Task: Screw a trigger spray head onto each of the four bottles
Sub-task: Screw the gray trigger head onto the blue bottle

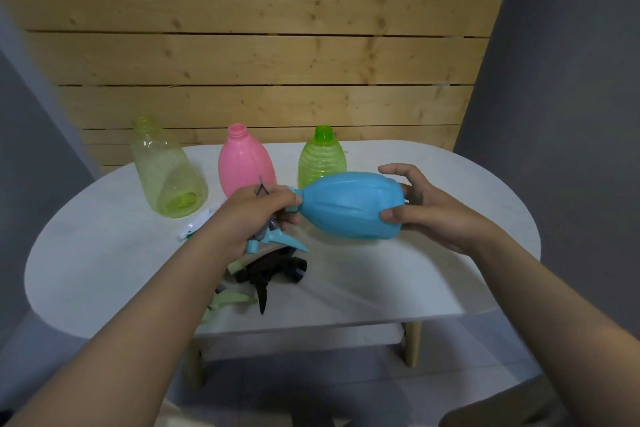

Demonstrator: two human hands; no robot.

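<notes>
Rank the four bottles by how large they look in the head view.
1. blue bottle, held nearest the camera, so its lead is unsure
2. yellow bottle
3. pink bottle
4. green bottle, partly hidden, so its rank against pink is unsure

No legible text or labels

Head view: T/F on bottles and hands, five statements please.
1. The blue bottle stands upright on the table. False: it is held sideways above the table.
2. The right hand grips the blue bottle's base end. True.
3. The pink bottle already has a spray head on. False: its neck is open.
4. The left hand is at the blue bottle's neck with a blue spray head. True.
5. The dark spray head is screwed onto the green bottle. False: it lies loose on the table.
</notes>
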